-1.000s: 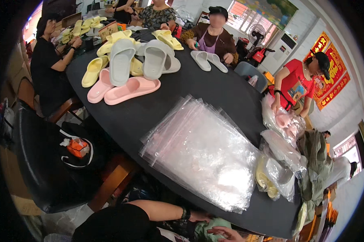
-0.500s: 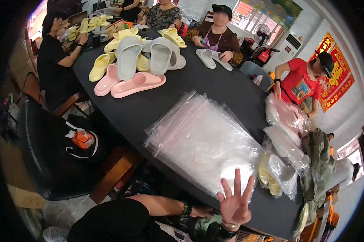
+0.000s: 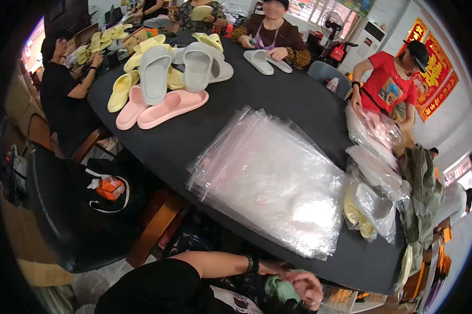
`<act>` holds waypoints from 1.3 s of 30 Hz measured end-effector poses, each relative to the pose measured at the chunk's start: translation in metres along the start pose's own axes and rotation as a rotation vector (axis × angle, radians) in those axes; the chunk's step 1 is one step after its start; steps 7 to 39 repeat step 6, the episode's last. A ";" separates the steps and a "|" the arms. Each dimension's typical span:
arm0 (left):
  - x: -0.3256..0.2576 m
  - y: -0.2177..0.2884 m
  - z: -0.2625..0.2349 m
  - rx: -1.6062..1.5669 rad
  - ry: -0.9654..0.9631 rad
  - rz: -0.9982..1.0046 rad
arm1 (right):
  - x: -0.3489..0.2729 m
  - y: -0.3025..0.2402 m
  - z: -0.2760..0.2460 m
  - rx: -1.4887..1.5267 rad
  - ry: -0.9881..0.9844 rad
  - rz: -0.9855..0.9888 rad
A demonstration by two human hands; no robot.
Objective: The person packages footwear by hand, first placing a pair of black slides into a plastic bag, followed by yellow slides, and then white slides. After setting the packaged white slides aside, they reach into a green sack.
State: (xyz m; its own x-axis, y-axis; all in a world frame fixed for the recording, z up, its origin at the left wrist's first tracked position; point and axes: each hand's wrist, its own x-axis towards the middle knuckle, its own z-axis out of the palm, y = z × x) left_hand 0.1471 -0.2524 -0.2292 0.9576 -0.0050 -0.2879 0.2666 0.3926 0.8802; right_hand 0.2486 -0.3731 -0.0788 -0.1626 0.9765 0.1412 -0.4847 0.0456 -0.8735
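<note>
At the lower edge of the table my left hand reaches in from the left, a dark watch on its wrist. Its fingers are mostly hidden behind my right hand and the table edge. My right hand is beside it, blurred and bent, so its fingers do not read clearly. Next to both lies a pale green crumpled thing that I cannot identify; whether either hand grips it is unclear. Just beyond, on the black table, a wide stack of clear plastic bags lies flat.
Yellow, grey and pink slide sandals are heaped at the far left. Bagged sandals lie at the right edge. A person in red handles bags there; another sits behind grey sandals. A black chair stands left.
My right hand has dropped from above the table, where it was open with fingers spread, to beside my left hand. The view has shifted slightly.
</note>
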 end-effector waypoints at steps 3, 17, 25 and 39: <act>-0.002 -0.007 -0.002 0.033 0.013 -0.040 | -0.093 0.023 -0.014 -0.110 0.273 0.521; 0.018 -0.003 -0.007 0.393 -0.304 -0.250 | -0.151 0.064 -0.029 -0.060 0.500 0.412; 0.018 -0.003 -0.007 0.393 -0.304 -0.250 | -0.151 0.064 -0.029 -0.060 0.500 0.412; 0.018 -0.003 -0.007 0.393 -0.304 -0.250 | -0.151 0.064 -0.029 -0.060 0.500 0.412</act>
